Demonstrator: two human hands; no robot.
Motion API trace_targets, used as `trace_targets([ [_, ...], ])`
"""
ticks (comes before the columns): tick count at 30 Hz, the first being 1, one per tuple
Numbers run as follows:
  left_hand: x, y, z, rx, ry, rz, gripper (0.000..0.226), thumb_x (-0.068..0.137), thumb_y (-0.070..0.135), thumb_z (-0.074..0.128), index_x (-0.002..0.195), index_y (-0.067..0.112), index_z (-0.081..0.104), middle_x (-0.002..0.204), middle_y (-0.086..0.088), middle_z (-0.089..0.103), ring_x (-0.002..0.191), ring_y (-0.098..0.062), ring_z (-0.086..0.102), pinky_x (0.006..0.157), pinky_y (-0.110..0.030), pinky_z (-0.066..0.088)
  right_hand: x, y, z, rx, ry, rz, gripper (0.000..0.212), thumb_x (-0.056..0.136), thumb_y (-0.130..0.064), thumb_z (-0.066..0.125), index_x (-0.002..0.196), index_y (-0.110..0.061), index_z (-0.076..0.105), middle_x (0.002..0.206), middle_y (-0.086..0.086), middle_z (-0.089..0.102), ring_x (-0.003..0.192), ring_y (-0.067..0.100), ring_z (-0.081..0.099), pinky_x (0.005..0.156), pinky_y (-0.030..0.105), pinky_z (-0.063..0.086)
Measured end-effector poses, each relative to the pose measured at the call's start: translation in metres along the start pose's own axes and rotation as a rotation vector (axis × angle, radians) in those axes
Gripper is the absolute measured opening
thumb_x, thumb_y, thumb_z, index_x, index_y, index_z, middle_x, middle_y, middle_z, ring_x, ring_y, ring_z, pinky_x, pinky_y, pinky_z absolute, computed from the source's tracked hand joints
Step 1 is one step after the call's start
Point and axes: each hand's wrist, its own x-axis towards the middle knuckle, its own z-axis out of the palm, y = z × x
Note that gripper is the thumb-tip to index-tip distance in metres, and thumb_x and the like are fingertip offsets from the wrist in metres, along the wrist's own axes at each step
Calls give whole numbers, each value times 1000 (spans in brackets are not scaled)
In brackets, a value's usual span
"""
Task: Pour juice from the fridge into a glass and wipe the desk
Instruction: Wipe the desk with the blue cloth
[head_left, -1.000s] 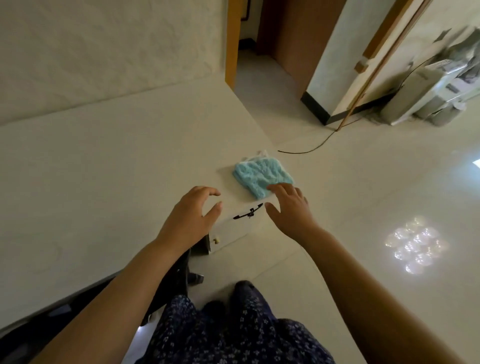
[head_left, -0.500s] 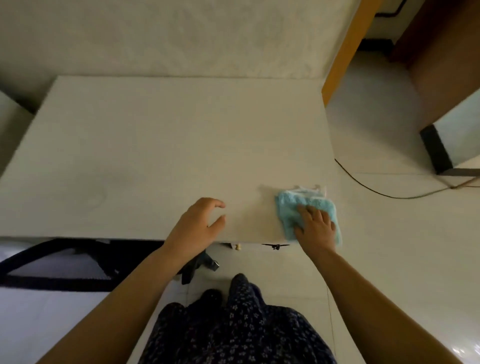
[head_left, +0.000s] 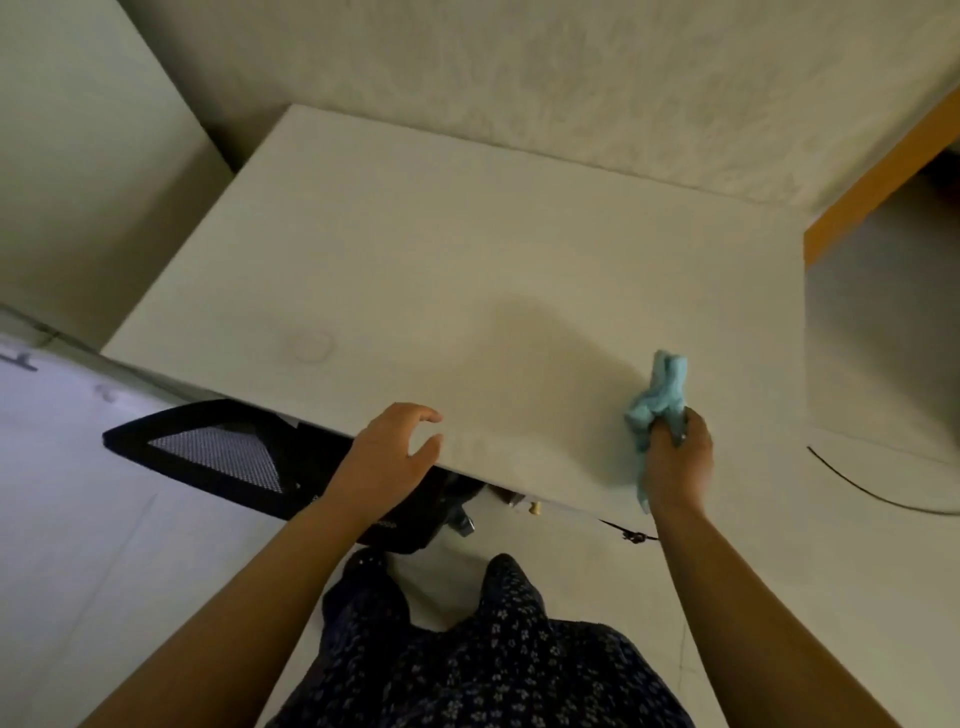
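R hand (head_left: 678, 457) grips cloth (head_left: 661, 395) over desk (head_left: 415, 270).

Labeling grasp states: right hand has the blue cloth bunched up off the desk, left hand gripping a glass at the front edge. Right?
One thing is off. The left hand holds no glass; it is open, fingers curled, at the front edge of the desk. No glass shows in the head view. The rest stands: the right hand grips the blue cloth, bunched.

arms: bare to the edge of view, no sleeves, both reaching toward the desk (head_left: 467, 270)
garment: dark navy floral-print fabric (head_left: 467, 660), tiny pale flowers, below the desk's near edge
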Motion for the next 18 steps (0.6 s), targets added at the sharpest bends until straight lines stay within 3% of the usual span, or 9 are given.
trace_targets([
  [4,13,-49,-40,30,28,-4,35,89,39,48,118,19,55,119,3,55,113,-13,51,99,-35,41,-26,-45,72,-58,-127,-107,33,90,-26,50,122,-18,52,110,2,56,97,24,54,81,35,44],
  [8,37,-120,-101,94,10,28,36,89,40,48,118,19,55,121,2,56,113,-15,51,97,-33,40,-53,-79,161,-246,-183,-192,39,84,-36,47,120,-23,55,113,10,61,101,34,54,84,46,47],
  [13,66,-218,-185,64,-13,32,29,91,30,55,118,20,56,121,2,55,113,-14,50,97,-34,39,-100,-114,273,-522,-80,-128,39,89,-31,47,127,-22,52,131,11,48,121,34,37,99,45,31],
  [15,69,-246,-216,59,-33,23,28,89,27,58,117,21,56,119,5,53,112,-12,49,98,-34,39,-123,-139,314,-548,-43,-100,38,91,-32,45,128,-25,51,129,10,45,120,33,34,99,45,27],
  [18,70,-277,-251,51,-9,22,29,89,25,59,117,21,55,116,9,51,109,-7,48,96,-27,37,-157,-175,372,-584,-119,-140,39,91,-34,45,130,-32,49,128,8,43,118,33,34,97,43,27],
])
